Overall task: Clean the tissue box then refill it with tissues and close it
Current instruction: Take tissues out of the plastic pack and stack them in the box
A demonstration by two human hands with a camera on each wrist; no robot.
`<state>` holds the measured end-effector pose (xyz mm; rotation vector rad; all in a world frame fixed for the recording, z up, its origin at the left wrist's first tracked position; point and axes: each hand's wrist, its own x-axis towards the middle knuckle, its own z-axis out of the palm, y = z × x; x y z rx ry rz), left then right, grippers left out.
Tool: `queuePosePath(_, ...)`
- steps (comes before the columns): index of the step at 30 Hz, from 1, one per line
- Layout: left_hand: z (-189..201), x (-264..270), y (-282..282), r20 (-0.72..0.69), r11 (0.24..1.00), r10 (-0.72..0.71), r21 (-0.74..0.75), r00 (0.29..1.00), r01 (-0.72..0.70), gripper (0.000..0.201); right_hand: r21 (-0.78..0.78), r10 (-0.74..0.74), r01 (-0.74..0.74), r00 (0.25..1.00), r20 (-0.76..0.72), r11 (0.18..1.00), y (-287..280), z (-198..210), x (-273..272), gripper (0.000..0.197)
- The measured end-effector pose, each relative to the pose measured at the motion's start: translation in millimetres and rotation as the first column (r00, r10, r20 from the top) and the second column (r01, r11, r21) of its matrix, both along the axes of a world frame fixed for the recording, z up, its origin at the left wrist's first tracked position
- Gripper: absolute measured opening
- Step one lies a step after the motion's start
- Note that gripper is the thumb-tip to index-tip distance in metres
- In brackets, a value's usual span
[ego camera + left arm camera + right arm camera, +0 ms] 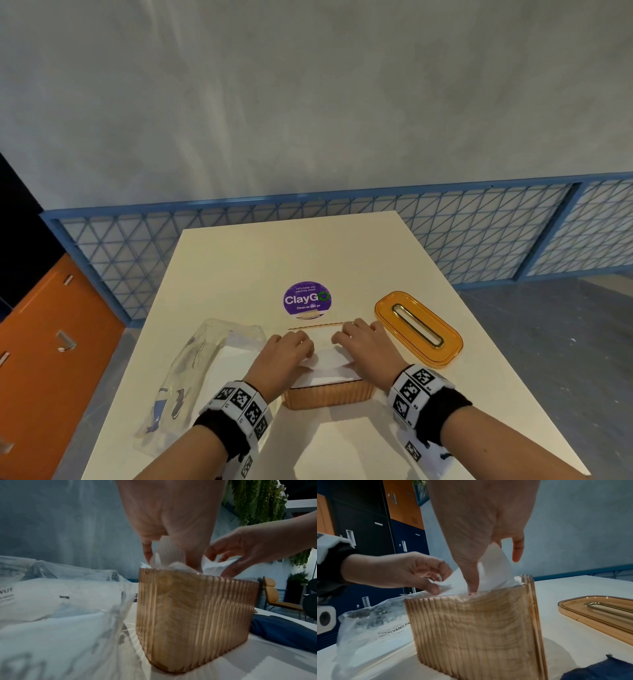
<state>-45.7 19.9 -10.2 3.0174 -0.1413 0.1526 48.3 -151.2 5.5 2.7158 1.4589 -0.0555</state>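
At the left of the pale surface (pixel 239 260) lies a clear plastic bag (pixel 191 370), open and crumpled, with a white stack of tissue still inside it. Just beside it, near the front edge, stands the tissue box (pixel 329 394), amber and ribbed, without its cover. It is filled with white tissues (pixel 329 366) up to the rim, and the top sheet rises above the rim. The left hand (pixel 284 353) is over the box and pinches this loose sheet between thumb and fingertips. The right hand (pixel 363 346) is also over the box; its thumb and fingers go down into the tissues and hold a fold of the sheet. To the right, apart from the box, the amber lid (pixel 419 327) lies flat, with a long slot in the middle. A dark blue cloth (pixel 600 669) lies at the near right.
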Motion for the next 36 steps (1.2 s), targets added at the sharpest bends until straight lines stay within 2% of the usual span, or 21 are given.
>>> queuePosePath(2, -0.4, -0.8, 5.9, -0.150, 0.995, 0.017, -0.097, 0.989, -0.032, 0.036, -0.019, -0.014, 0.013, 0.999, -0.043, 1.000, 0.0, 2.3, 1.3, 0.040)
queuePosePath(4, 2.7, -0.4, 10.7, -0.218, 0.991, 0.005, -0.130, 0.976, -0.034, 0.046, -0.043, -0.020, 0.016, 0.995, -0.096, 0.999, 0.0, 5.0, 1.9, 0.041)
queuePosePath(8, 2.2, 2.3, 14.4, -0.285, 1.000, -0.024, -0.010, 0.958, 0.022, 0.053, -0.091, -0.032, 0.020, 0.991, -0.131, 0.996, -1.1, 5.6, 6.2, 0.047)
queuePosePath(11, -2.3, 5.4, 8.7, -0.269, 0.994, -0.011, 0.099, 0.963, 0.039, 0.053, -0.116, -0.038, 0.022, 0.989, -0.144, 0.993, 0.4, 1.2, 5.1, 0.048)
queuePosePath(13, -2.2, 6.9, 6.0, -0.266, 0.993, -0.007, 0.115, 0.964, 0.039, 0.053, -0.100, -0.051, 0.036, 0.987, -0.151, 0.994, 1.1, 1.1, 3.6, 0.047)
queuePosePath(16, 4.8, 8.1, 7.0, -0.266, 0.998, 0.011, -0.062, 0.964, -0.028, 0.045, 0.000, -0.090, 0.092, 0.977, -0.195, 0.996, -0.1, 8.4, 4.4, 0.037)
queuePosePath(19, 7.5, 10.7, 8.3, -0.215, 0.976, 0.071, -0.188, 0.974, -0.113, 0.026, 0.083, -0.084, 0.099, 0.982, -0.169, 0.992, -0.6, 14.1, 8.5, 0.020)
queuePosePath(23, 3.4, 15.2, 7.4, -0.136, 0.983, 0.148, -0.084, 0.980, -0.160, 0.023, 0.063, -0.145, 0.158, 0.974, -0.174, 0.985, 4.7, 12.3, 12.3, 0.020)
queuePosePath(26, 7.0, 11.4, 5.5, -0.020, 0.997, 0.076, -0.018, 0.997, -0.076, 0.009, 0.056, -0.146, 0.154, 0.980, -0.133, 0.986, 6.8, 9.2, 11.5, 0.019)
queuePosePath(28, 3.9, 4.8, 4.7, -0.027, 0.998, 0.010, 0.055, 1.000, -0.009, 0.023, 0.028, -0.116, 0.118, 0.990, -0.085, 0.993, 4.3, 6.4, 9.1, 0.020)
queuePosePath(29, -2.2, 2.7, 5.3, -0.032, 0.999, 0.015, 0.043, 0.999, -0.014, 0.027, 0.009, -0.102, 0.103, 0.992, -0.075, 0.995, 1.9, 4.3, 7.7, 0.020)
queuePosePath(33, -16.6, -8.8, 2.7, 0.007, 0.999, -0.015, 0.051, 1.000, 0.014, 0.029, -0.035, -0.054, 0.052, 0.997, -0.062, 0.998, -7.3, -4.3, 2.1, 0.021)
queuePosePath(36, -13.6, -16.3, -1.3, 0.051, 0.995, 0.035, 0.088, 0.998, -0.040, 0.027, -0.040, -0.042, 0.040, 0.997, -0.060, 0.998, -10.2, -6.1, 0.3, 0.024)
